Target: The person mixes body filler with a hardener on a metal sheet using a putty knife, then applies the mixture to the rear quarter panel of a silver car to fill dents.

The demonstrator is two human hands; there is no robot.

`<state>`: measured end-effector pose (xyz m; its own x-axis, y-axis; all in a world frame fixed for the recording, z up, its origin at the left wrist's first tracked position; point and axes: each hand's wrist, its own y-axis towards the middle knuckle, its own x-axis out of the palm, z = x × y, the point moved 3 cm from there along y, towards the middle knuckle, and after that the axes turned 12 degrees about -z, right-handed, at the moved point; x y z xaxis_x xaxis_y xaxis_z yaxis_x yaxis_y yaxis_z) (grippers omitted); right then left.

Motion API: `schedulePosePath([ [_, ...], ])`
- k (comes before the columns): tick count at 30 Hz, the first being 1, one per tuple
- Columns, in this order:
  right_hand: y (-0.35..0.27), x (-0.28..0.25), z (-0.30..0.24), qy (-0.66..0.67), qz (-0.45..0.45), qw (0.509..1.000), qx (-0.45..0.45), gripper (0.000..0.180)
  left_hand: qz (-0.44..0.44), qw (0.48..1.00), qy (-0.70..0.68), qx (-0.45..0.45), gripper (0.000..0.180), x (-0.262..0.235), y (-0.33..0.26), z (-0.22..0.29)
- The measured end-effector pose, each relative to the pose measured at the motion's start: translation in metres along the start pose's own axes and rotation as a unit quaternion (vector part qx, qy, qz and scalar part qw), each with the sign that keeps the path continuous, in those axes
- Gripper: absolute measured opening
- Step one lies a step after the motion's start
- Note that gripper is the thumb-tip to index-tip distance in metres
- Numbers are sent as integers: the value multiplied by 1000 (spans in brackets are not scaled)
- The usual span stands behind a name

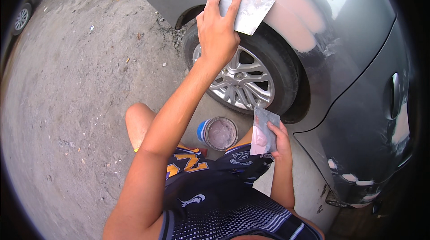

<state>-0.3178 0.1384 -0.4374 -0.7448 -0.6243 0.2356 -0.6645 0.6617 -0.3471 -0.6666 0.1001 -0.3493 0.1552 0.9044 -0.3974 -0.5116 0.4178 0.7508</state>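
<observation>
My left hand [218,27] is raised and presses a flat metal spreader [251,11] against the pink filler patch [291,11] on the grey car's fender above the wheel arch. Lower down, my right hand [280,140] grips a second metal spreader [264,130], tilted upright, with a smear of pink filler on its face. An open can of pinkish filler [218,133] sits on the ground between my knees, just left of that spreader.
The car's tyre and silver alloy wheel [244,81] are right in front of me. The grey door with its handle [394,96] curves off to the right, with sanded pale spots low down. Gritty concrete ground [80,105] spreads left; another vehicle's wheel [21,18] shows far left.
</observation>
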Motion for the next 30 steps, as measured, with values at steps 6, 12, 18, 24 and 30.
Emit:
schedulePosePath([
  [6,3,-2,3,5,0,1000,-2,38,40,999,20,23,84,4,11,-5],
  [12,-2,1,3,10,0,1000,-3,38,9,1000,2,28,82,1,-4,8],
  [18,0,4,5,6,-1,1000,11,42,31,999,4,43,81,16,4,15],
  [24,1,0,8,9,-16,1000,13,44,21,998,-3,64,84,12,-1,22],
  [30,0,5,13,25,-7,1000,17,43,6,999,0,51,86,21,-4,28],
])
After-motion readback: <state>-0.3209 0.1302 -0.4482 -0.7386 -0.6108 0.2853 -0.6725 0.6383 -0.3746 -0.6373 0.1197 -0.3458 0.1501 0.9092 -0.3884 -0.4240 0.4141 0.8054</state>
